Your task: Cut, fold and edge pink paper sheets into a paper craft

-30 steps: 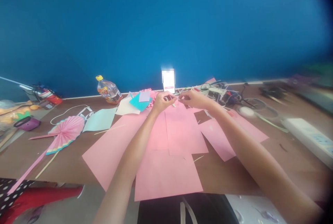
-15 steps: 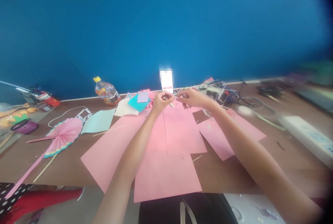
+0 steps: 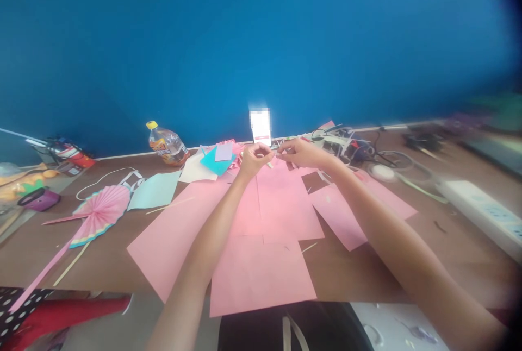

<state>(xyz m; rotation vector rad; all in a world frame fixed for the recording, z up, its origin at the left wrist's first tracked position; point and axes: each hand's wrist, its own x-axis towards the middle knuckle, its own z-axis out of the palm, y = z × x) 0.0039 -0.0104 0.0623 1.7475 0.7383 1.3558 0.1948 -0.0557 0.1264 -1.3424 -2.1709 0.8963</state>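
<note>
My left hand [image 3: 255, 161] is held out over the far part of the desk, thumb and forefinger pinched in a ring. Facing it, fingertips almost meeting, is my right hand [image 3: 302, 152], also pinched. What lies between the fingertips is too small to make out; it looks pinkish. Beneath and in front of the hands spread pink paper sheets [image 3: 285, 204], overlapping. Another pink sheet [image 3: 263, 277] hangs toward the desk's near edge. Just behind the hands a phone [image 3: 261, 125] with a bright screen leans upright at the wall.
Left of the hands lie coloured papers [image 3: 218, 162], a pale green sheet [image 3: 155, 190], a bottle [image 3: 166, 144] with a yellow cap and a pleated pink paper fan [image 3: 101, 210]. At right are tangled cables [image 3: 346, 144], a round white object [image 3: 382, 173] and a white power strip [image 3: 483, 215].
Almost nothing differs. Both hands keep their pinch in the same place, with at most a slight shift of the fingertips, and the papers lie as before.
</note>
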